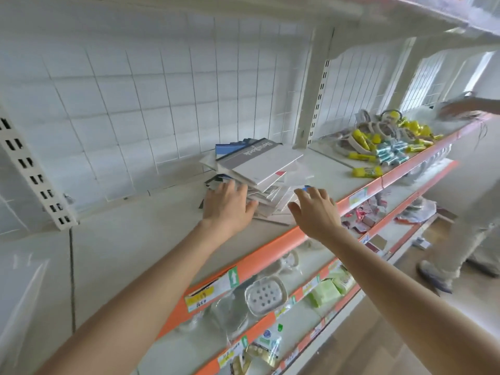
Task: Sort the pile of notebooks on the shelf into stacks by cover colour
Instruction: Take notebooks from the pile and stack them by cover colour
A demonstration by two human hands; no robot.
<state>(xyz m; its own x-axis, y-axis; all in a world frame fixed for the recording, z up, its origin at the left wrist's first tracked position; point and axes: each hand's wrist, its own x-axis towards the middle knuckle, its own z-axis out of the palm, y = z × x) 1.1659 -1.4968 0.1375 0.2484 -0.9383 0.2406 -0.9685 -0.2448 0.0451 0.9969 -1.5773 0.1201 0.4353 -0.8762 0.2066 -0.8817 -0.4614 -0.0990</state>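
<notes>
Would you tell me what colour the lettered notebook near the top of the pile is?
Grey, with white lettering; the notebook shows best in the head view.

- One pile of notebooks (266, 185); overlap hides the exact count.
- One grey notebook (250, 156) and one blue notebook (229, 149) show in it.
- Three orange-edged shelves (162, 239).
- One clear soap dish (266, 295).
- Yellow glue sticks (362, 138): a heap, too many to count; one lone glue stick (367, 172) lies apart.
- One other person (472, 212).
</notes>
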